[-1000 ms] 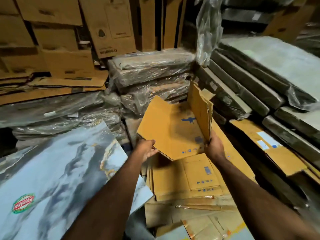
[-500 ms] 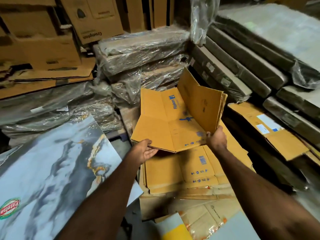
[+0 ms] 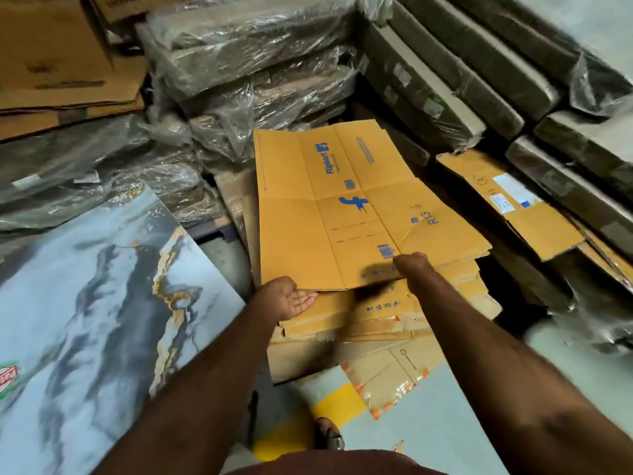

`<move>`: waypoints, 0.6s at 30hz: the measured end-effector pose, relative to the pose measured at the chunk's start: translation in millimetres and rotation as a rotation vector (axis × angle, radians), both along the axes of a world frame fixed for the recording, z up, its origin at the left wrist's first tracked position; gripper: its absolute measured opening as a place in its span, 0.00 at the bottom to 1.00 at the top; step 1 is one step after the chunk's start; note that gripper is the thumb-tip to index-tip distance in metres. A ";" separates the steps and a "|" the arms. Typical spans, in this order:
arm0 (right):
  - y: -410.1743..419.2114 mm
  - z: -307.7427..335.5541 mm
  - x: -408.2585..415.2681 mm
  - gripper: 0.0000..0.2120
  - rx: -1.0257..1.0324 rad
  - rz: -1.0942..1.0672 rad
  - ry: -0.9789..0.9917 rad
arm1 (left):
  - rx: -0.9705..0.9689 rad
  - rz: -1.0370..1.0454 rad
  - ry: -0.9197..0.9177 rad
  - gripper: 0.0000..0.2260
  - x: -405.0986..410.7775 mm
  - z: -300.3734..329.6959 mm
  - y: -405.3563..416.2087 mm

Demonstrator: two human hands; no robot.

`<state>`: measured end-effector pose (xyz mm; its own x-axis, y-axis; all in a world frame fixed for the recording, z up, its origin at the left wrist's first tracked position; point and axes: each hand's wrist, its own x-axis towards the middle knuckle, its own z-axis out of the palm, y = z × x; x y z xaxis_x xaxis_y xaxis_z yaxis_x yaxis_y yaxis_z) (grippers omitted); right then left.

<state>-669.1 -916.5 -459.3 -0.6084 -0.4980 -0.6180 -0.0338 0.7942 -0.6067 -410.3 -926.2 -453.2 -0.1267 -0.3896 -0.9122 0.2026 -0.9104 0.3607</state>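
carton (image 3: 342,207) now flattened; left hand (image 3: 286,298) palm-up, fingers straight, under edge; right hand (image 3: 412,265) grips edge.

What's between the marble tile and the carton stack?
A narrow strip of grey floor separates tile from stack, in the head view.

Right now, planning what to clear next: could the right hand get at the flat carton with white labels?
Probably, but not yet: the labelled carton lies uncovered to the right, yet the right hand grips the Flipkart carton and must release it first.
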 end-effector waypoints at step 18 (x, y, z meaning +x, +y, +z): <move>24.6 98.7 290.6 0.13 -0.713 1.191 0.348 | -0.982 -0.300 -0.923 0.10 196.6 98.3 66.9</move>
